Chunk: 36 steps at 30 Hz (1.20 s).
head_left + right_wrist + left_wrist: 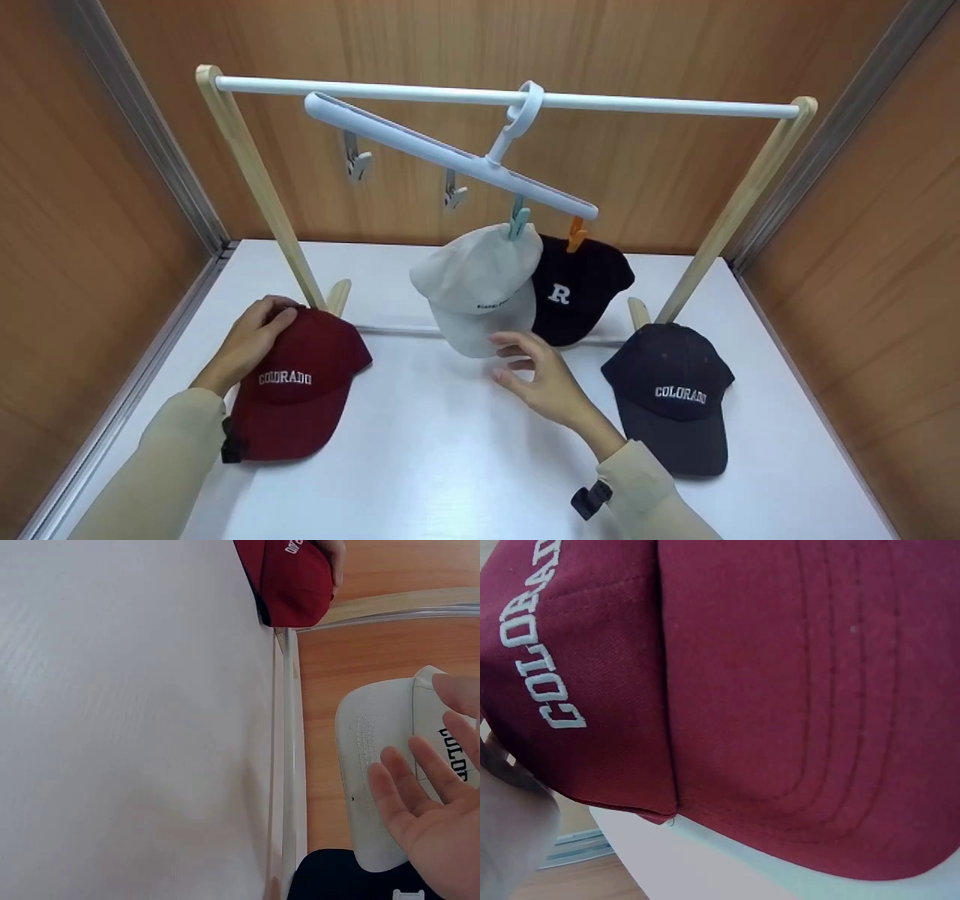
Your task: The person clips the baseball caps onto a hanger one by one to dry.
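Observation:
At the left, my left hand [249, 339] grips the top of a maroon baseball cap [300, 420] lettered COLORADO, thumb in front and fingers partly hidden. The cap's crown and brim fill most of the left wrist view. My right hand [546, 381] is held with loosely spread fingers just below and in front of a white cap [476, 262], grasping nothing. That cap hangs brim down from a teal clip [519, 221] on a tilted white hanger [450, 157]. Beside it, partly overlapped, a black cap [592, 289] with an R hangs from an orange clip [576, 236].
The hanger hooks onto the white bar [660, 106] of a wooden-legged rack. Two grey clips dangle from its left half, one being the outer clip [357, 161]. A dark navy cap [675, 435] lies at the right on the white table [420, 465]. Wood panels surround the table.

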Tool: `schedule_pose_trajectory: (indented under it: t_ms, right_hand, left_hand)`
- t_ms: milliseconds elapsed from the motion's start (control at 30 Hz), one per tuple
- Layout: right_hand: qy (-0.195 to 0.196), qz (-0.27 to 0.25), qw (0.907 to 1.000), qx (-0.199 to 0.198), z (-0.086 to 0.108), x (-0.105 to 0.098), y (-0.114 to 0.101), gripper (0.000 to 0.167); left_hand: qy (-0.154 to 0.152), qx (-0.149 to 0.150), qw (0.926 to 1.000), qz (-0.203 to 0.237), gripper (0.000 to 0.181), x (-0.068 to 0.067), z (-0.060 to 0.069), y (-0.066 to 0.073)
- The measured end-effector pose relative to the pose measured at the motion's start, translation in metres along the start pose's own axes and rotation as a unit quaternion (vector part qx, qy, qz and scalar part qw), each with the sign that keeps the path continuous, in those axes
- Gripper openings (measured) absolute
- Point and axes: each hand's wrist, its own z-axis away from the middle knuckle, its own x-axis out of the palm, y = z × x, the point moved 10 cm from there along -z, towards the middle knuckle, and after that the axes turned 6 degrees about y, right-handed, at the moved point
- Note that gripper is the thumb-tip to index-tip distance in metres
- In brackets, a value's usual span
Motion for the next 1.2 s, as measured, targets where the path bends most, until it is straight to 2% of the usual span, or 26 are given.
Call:
schedule_pose_trajectory:
  t_ms: [233,467,600,733,967,1200]
  right_hand:
    - [-0.004,-0.01,0.9999,-0.005,0.001,0.003,0.001,0.046]
    - [-0.008,-0.022,0.9997,-0.008,-0.001,0.009,0.0,0.045]
    - [-0.003,-0.02,0.9997,-0.009,-0.001,0.01,0.001,0.044]
    - [-0.002,-0.019,0.9998,-0.008,-0.002,0.011,0.001,0.044]
    - [-0.008,-0.022,0.9997,-0.011,-0.002,0.013,0.001,0.045]
    - [-0.007,-0.022,0.9997,-0.01,-0.002,0.015,-0.001,0.044]
  left_hand:
    - [-0.015,-0.019,0.9996,0.012,0.062,0.0,0.005,-0.004]
    - [-0.013,-0.015,0.9997,0.017,0.057,-0.007,0.006,-0.006]
    - [-0.014,-0.018,0.9991,0.036,0.054,-0.01,0.006,-0.005]
    - [-0.005,-0.019,0.9983,0.055,0.051,-0.012,0.006,-0.006]
    - [0.016,-0.021,0.9985,0.047,0.049,-0.017,0.007,-0.009]
    - [0.018,-0.011,0.998,0.059,0.047,-0.018,0.01,-0.001]
